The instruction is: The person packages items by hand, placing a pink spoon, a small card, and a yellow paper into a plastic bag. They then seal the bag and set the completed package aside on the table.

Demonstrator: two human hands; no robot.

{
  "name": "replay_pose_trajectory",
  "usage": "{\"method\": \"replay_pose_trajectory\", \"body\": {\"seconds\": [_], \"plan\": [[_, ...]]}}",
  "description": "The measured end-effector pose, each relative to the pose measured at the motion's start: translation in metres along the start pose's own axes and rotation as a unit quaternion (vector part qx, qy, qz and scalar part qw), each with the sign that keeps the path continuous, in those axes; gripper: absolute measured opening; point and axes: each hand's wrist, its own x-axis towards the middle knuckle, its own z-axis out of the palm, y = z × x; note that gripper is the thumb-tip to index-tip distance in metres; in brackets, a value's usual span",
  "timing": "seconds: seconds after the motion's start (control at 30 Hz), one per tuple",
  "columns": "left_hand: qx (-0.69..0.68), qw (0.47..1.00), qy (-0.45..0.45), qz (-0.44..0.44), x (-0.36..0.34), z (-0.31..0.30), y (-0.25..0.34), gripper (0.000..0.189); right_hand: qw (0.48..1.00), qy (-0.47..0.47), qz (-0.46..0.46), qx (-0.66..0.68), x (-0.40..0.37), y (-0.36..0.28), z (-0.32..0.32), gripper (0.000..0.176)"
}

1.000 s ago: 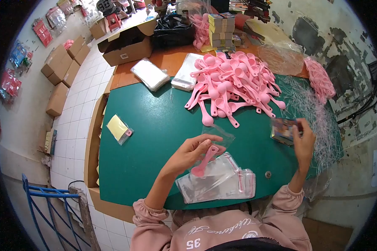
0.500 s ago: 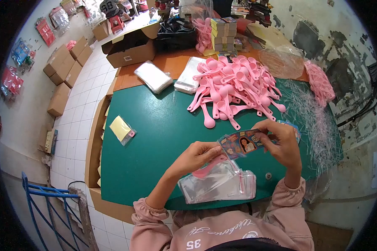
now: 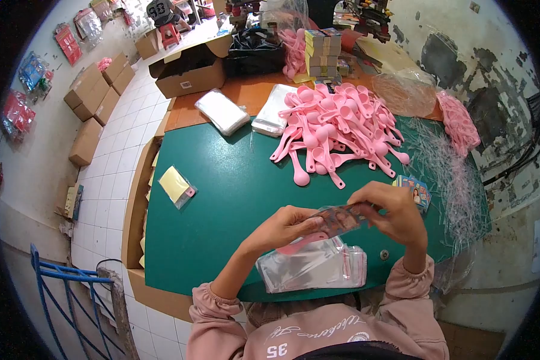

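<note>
A printed picture card (image 3: 343, 221), partly in a clear plastic sleeve, is stretched between my two hands above the front of the table. My left hand (image 3: 291, 227) pinches its left end. A pink spoon (image 3: 303, 243) shows just under those fingers; whether they also hold it is hard to tell. My right hand (image 3: 396, 211) grips the card's right end between thumb and fingers. Below lies a stack of clear plastic bags (image 3: 303, 269) near the table edge. Beyond my hands is a big heap of pink spoons (image 3: 342, 129). More printed cards (image 3: 415, 191) lie behind my right hand.
On the green table (image 3: 222, 240), a packed bag with a yellow card (image 3: 177, 186) lies at left. Bundles of clear bags (image 3: 222, 112) sit at the back, near an open cardboard box (image 3: 192, 75). Crumpled plastic film (image 3: 453, 186) covers the right side. A person sits far off.
The card has tilted so its face is more edge-on, and my right hand has moved slightly left and down. The cards behind it show more. My left hand barely shifted.
</note>
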Motion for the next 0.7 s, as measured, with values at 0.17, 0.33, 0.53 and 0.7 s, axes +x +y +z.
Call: {"method": "replay_pose_trajectory", "body": {"seconds": [0.17, 0.33, 0.53, 0.7], "plan": [[0.113, 0.992, -0.039, 0.031, 0.001, -0.004, 0.018, 0.046, 0.994, -0.108, -0.020, -0.020, 0.018, 0.012, 0.024, 0.024], [0.253, 0.965, 0.074, 0.011, 0.001, -0.007, 0.010, 0.067, 0.990, -0.074, -0.094, 0.071, 0.031, 0.046, 0.060, 0.021], [0.106, 0.993, -0.034, -0.043, -0.020, -0.048, -0.017, 0.071, 0.945, -0.126, 0.125, 0.274, 0.027, 0.078, 0.062, 0.020], [-0.020, 1.000, 0.017, -0.006, -0.023, -0.050, -0.020, 0.065, 0.919, -0.096, 0.187, 0.335, 0.025, 0.066, 0.054, 0.019]]}}
